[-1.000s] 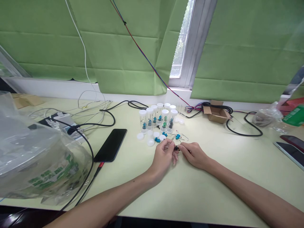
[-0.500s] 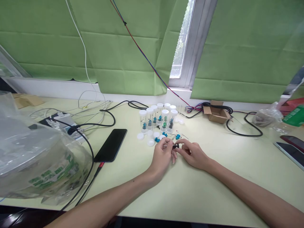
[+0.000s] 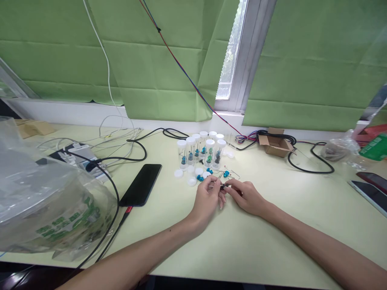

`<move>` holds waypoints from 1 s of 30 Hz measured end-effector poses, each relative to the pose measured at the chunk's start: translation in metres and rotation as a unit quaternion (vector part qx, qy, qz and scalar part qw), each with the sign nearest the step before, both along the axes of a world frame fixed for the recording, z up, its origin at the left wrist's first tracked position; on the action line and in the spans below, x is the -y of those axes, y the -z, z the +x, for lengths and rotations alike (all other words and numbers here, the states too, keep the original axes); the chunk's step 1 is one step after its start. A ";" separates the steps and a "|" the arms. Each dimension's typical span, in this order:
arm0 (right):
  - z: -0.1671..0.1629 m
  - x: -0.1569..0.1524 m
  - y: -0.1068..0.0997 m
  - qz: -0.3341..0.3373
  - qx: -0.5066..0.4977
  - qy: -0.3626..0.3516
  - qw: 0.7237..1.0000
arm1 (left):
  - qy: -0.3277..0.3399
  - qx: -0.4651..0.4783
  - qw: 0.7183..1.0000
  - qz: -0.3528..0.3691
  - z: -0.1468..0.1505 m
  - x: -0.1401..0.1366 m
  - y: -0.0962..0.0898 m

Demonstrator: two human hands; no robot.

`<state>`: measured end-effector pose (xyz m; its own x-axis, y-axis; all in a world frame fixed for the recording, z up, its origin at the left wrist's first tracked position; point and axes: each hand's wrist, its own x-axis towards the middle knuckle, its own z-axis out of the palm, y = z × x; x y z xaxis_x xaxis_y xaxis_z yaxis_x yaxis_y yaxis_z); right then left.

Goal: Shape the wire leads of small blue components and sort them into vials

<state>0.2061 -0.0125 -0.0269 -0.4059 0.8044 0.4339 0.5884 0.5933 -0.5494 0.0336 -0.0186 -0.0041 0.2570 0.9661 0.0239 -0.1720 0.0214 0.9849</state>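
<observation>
Above the table, my left hand (image 3: 207, 197) is closed, thumb against fingers, on a small black piece with a thin metal pin (image 3: 223, 186). The thin shaft shows at the left of its fingertips. From the other side, my right hand (image 3: 245, 196) pinches the black end between thumb and forefinger. Much of the piece is hidden by the fingers. Just beyond them lie small blue pieces (image 3: 226, 174) and thin pins (image 3: 234, 174). Clear tubes with white caps (image 3: 209, 157) stand upright in a cluster behind, holding blue, green and dark pieces with thin shafts.
Loose white caps (image 3: 191, 181) lie left of my hands. A black phone (image 3: 141, 184) lies farther left, beside a large plastic bag (image 3: 54, 201) and a black cable (image 3: 116, 189). An open cardboard box (image 3: 276, 146) stands at the back right. More phones (image 3: 370, 195) lie at the right edge.
The fingers of my right hand have closed further over the black piece, so less of it shows. Both arms and the things on the table stay in place.
</observation>
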 end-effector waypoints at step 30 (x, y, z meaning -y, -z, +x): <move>0.000 -0.001 0.000 -0.003 -0.006 0.021 1.000 | 0.001 0.026 1.000 -0.007 0.001 -0.002 0.002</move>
<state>0.2058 -0.0116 -0.0271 -0.3665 0.8234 0.4333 0.6061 0.5646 -0.5603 0.0345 -0.0167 -0.0056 0.2575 0.9660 0.0246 -0.2235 0.0348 0.9741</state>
